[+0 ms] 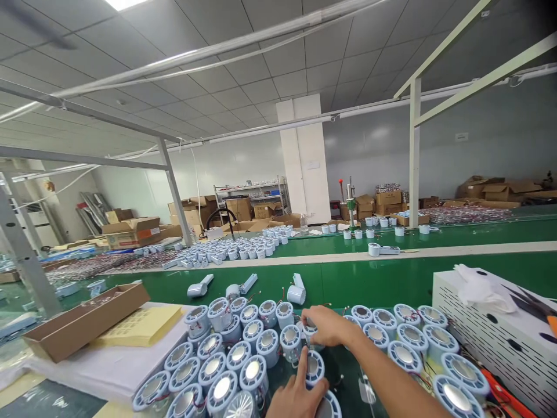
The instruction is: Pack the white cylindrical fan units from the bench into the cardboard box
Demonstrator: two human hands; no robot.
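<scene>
Light-blue round housings with silver discs on top stand in a dense group on the green bench. My right hand [328,326] reaches in from the right, fingers curled over one housing [310,331] that they partly hide. Nearer to me, my left hand [296,396] has its index finger and thumb on either side of another housing [315,364]. The index fingertip is close beneath the right hand. Left of both hands stands a further housing [290,342], and thin wires show between several of them.
More housings [404,355] stand right of my right arm, beside a white perforated box [491,313]. Handled blue pieces [296,290] lie behind the group. On the left are a cardboard tray [87,319] and yellow sheets [141,326]. A pale strip [348,253] crosses the green bench.
</scene>
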